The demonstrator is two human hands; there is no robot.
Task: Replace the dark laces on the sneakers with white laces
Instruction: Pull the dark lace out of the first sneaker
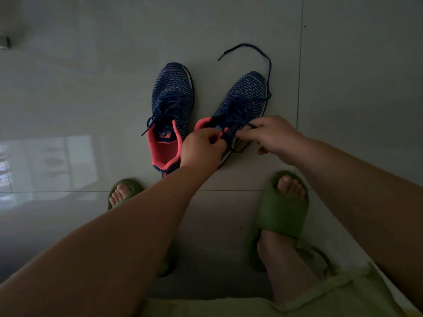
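right sneaker [246, 99] on the tiled floor [91, 88], dark lace [263, 58] trailing past its toe | left hand [202, 149] grip pinched on its collar | right hand [272, 133] grip pinching the lace | left sneaker [172, 104] just beside, laced | green slippers [281, 207] nearer

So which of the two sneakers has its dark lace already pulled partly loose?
The right-hand sneaker, the one both hands are on: its dark lace trails onto the floor past the toe. The left-hand sneaker stays laced.

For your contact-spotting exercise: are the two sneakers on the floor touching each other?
Apart. The head view shows a strip of bare floor between the left sneaker and the right sneaker.
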